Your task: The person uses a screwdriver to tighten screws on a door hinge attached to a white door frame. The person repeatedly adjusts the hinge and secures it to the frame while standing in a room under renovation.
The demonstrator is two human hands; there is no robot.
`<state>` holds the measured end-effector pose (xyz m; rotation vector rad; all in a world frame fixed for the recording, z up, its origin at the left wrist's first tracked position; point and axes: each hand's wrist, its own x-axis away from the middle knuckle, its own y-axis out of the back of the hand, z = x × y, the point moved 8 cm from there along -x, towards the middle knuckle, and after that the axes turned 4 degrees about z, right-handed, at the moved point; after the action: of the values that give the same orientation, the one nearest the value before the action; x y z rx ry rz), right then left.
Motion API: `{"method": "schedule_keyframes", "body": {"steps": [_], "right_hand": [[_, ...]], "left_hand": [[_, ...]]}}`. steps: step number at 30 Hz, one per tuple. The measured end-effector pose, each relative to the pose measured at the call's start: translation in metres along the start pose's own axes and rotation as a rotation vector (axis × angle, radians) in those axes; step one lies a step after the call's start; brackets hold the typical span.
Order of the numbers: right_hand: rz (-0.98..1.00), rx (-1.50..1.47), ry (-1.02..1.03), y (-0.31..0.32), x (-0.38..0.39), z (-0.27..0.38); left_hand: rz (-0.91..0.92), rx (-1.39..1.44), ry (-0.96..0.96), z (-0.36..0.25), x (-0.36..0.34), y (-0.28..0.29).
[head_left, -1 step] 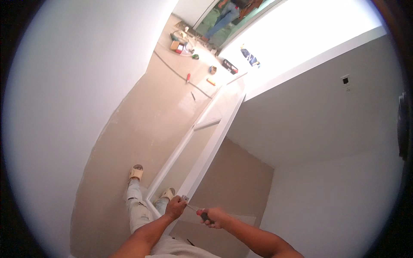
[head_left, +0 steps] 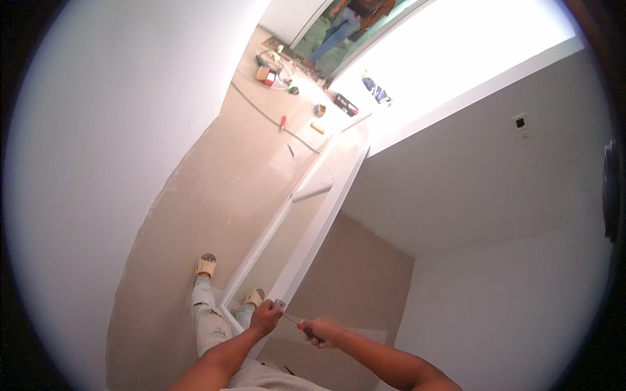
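My right hand [head_left: 323,331] is wrapped round the red and black handle of a screwdriver [head_left: 300,325]. The screwdriver's thin shaft slants up and left to a small metal bracket [head_left: 280,304] on the edge of a white door frame [head_left: 305,251]. My left hand [head_left: 265,317] is closed beside that bracket, fingers pinched against it and the frame edge. The long frame, with panes divided by a crossbar [head_left: 312,193], runs away from me toward the bright end of the room. My fingers hide the exact contact at the screwdriver's tip.
My sandalled feet straddle the frame's near left rail. Along the far floor lie a red-handled tool [head_left: 283,122], a cable [head_left: 251,104], a tape roll [head_left: 319,110], a black case [head_left: 345,104] and a box [head_left: 265,75]. Another person [head_left: 339,31] stands beyond the glass. White walls rise on both sides.
My right hand has turned slightly round the screwdriver handle, covering more of it. The view has shifted a little; my left hand stays at the bracket.
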<state>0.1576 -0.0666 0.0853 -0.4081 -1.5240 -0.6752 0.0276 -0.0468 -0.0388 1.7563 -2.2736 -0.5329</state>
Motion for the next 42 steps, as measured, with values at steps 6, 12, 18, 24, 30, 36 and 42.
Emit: {"method": "schedule_keyframes", "body": {"steps": [6, 12, 18, 24, 30, 36, 42], "right_hand": [[-0.526, 0.941, 0.490, -0.011, 0.041, 0.059], [-0.182, -0.040, 0.035, 0.006, -0.011, 0.005], [-0.218, -0.001, 0.062, 0.004, 0.020, 0.024], [-0.537, 0.950, 0.543, -0.018, 0.029, 0.052], [-0.066, 0.461, 0.253, -0.004, -0.009, 0.011], [-0.368, 0.522, 0.340, 0.000, 0.011, 0.021], [-0.214, 0.760, 0.363, -0.015, -0.003, 0.025]], "left_hand": [[0.035, -0.042, -0.006, 0.010, 0.002, -0.013], [-0.004, -0.025, 0.012, 0.007, 0.005, -0.002], [0.048, -0.084, 0.026, 0.014, 0.003, -0.017], [0.000, -0.043, 0.003, 0.006, 0.004, -0.005], [0.052, -0.051, 0.055, 0.011, 0.008, -0.008], [0.008, -0.028, 0.020, 0.008, 0.001, -0.012], [0.021, -0.035, 0.038, 0.006, 0.003, -0.006]]}}
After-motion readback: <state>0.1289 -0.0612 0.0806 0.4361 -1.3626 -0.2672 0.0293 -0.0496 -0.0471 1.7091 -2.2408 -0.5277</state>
